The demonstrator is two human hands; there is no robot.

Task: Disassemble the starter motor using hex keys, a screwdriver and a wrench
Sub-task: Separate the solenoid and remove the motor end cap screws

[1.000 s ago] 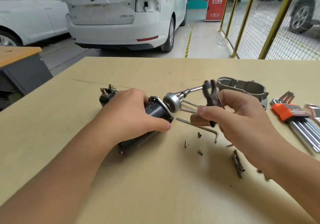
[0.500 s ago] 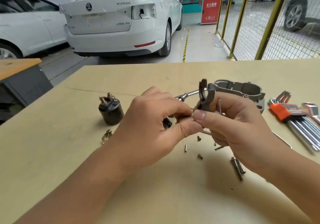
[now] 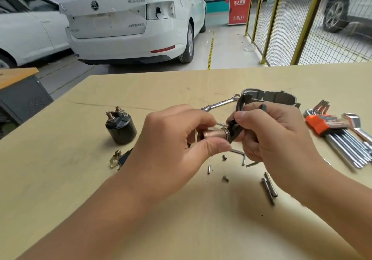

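My left hand (image 3: 177,139) pinches a copper-coloured plunger (image 3: 213,134) between thumb and fingers, above the table. Its ringed end meets a black shift fork (image 3: 237,123) that my right hand (image 3: 275,139) grips; the fork's curved prongs stick up past my knuckles. A black solenoid (image 3: 120,129) with two copper terminals stands upright on the table to the left. A brass clip with a black part (image 3: 117,159) lies in front of it, partly hidden by my left wrist. The grey starter housing (image 3: 279,98) lies behind my right hand.
A wrench (image 3: 220,103) lies behind my hands. An orange-holdered hex key set (image 3: 340,135) and another wrench (image 3: 354,123) lie at the right. A loose hex key (image 3: 240,155), small screws (image 3: 225,168), a pin (image 3: 209,169) and long bolts (image 3: 268,187) lie on the wooden table (image 3: 60,189).
My left hand left the motor body and now holds the plunger against the fork in my right hand. The solenoid stands free at the left.
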